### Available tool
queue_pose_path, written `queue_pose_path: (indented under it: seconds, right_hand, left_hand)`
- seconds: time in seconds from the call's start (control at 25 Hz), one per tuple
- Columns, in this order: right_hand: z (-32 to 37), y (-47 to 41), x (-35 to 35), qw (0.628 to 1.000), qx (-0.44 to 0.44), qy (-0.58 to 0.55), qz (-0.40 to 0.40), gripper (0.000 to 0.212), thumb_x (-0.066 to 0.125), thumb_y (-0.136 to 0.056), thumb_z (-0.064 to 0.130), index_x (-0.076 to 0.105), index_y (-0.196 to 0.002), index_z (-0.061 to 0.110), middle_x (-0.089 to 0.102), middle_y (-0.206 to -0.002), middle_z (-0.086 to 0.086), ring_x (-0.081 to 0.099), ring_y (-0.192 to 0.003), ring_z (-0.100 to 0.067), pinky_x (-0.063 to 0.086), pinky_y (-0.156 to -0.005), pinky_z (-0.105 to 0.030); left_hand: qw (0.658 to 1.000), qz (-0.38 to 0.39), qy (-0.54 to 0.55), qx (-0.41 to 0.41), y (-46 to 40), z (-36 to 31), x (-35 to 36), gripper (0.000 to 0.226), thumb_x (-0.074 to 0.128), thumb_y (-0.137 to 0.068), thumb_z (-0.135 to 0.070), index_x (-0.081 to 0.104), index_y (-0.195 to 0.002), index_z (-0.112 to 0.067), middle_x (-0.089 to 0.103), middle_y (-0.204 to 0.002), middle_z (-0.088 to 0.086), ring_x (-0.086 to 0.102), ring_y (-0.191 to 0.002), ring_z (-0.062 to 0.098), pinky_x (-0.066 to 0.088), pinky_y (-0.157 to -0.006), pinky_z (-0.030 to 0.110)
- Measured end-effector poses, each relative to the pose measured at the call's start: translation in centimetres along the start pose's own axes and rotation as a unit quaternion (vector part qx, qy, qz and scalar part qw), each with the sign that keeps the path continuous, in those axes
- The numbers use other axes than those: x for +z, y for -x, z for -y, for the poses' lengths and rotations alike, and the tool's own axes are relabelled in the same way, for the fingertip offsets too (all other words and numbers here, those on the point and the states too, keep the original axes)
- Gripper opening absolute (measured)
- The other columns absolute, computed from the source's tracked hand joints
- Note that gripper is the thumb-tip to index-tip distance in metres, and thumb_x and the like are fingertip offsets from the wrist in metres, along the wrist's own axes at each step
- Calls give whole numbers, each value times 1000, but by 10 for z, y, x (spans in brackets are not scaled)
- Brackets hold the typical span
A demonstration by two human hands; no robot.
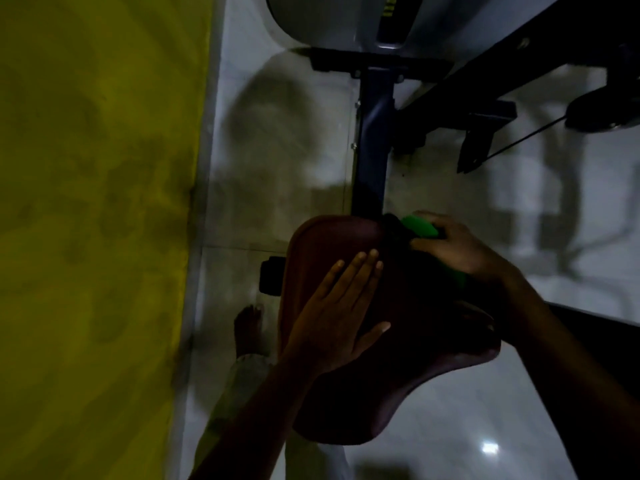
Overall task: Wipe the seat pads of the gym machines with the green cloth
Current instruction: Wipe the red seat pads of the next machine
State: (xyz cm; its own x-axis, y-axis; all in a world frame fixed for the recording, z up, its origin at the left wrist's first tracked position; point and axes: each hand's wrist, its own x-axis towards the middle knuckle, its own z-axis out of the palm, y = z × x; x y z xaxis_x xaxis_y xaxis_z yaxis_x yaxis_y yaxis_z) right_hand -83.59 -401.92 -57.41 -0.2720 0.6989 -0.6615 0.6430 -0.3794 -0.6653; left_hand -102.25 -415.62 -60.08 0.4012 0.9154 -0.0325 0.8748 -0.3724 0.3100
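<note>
- Right hand (pixel 453 251) curled over the green cloth (pixel 420 227), pressing it onto the narrow front end of the dark red seat pad (pixel 329 237).
- Left hand (pixel 341 306) flat, fingers straight and together, thumb spread, resting on the pad's middle; probably bracing the saddle against the push of the wiping.
- Cloth mostly covered by the right hand, with green showing past the fingertips and again near the wrist.
- Pad perched on a blue frame post (pixel 372 133) over pale floor tiles (pixel 450 410); yellow wall (pixel 86 202) along the left.
- Dim and blurred: pad's right half lost in shadow, bare foot (pixel 247 329) faint below the pad's left edge, machine body cut off at the top.
</note>
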Motion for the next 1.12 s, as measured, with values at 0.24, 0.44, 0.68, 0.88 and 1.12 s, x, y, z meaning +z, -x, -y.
queue_pose_path:
  seconds: [0.24,0.44,0.68,0.88,1.12]
  right_hand:
    - [44,-51,27,999,-28,26,-17,40,66,-83,9,62,-121,20,62,-114,-4,58,-105,-19,47,-91,-30]
    - [69,-69,22,992,8,100,80,33,66,-82,5,66,-112,18,66,-113,-10,59,-97,-18,45,-90,-30]
    - [118,-83,71,920,-81,356,143,45,61,-85,41,53,-129,31,51,-127,3,48,-118,-21,38,-94,-31]
    - [130,-78,76,918,-59,361,153,42,60,-88,38,55,-128,28,52,-129,0,49,-117,-21,37,-94,-31]
    - [100,-74,52,965,2,250,75,42,67,-83,22,59,-124,27,59,-124,-8,55,-111,-26,41,-86,-28]
  left_hand:
    - [1000,2,8,1,-1,0,0,72,39,-96,-52,29,-147,-3,27,-155,13,17,-146,23,16,-118,39]
    - [999,-1,39,3,17,9,2,65,40,-98,-44,25,-149,-5,21,-157,10,13,-146,21,14,-119,37]
    - [999,-10,30,6,45,14,3,63,39,-97,-40,23,-149,-8,17,-158,8,11,-147,20,8,-119,36]
    - [999,-7,44,17,44,17,0,62,40,-98,-39,25,-149,-8,20,-157,8,12,-146,20,8,-119,36]
    - [999,-13,36,23,45,17,2,61,39,-99,-39,27,-149,-7,21,-157,8,13,-147,21,13,-119,39]
